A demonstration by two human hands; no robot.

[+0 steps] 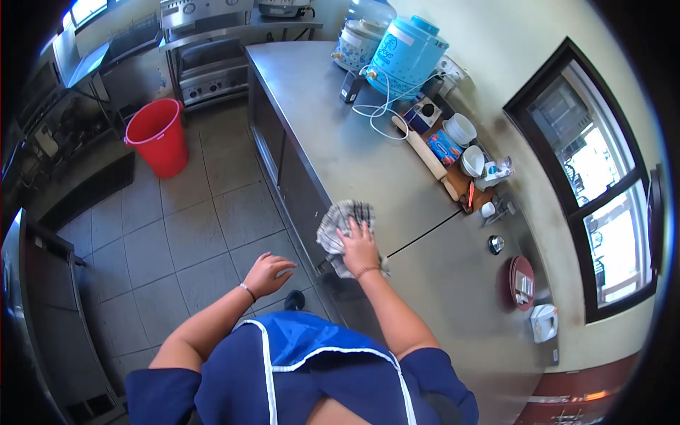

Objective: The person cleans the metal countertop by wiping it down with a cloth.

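Observation:
A black-and-white checked dishcloth point(334, 228) lies bunched at the near edge of the steel counter point(368, 166), close to a dark seam in its top. My right hand point(360, 248) holds the dishcloth against the metal from above, its fingers partly spread; part of the cloth is hidden under the palm. Over the floor, left of the counter edge, my left hand point(269, 275) hovers with nothing in it. Its fingers are loosely bent and apart from the thumb.
Along the wall stand a blue water dispenser point(404, 60), a rolling pin point(425, 157), white bowls point(472, 161), pinkish-red plates point(522, 283) and a white appliance point(544, 324). A white cable point(375, 113) trails over the counter. A red bucket point(159, 142) stands on the tiled floor.

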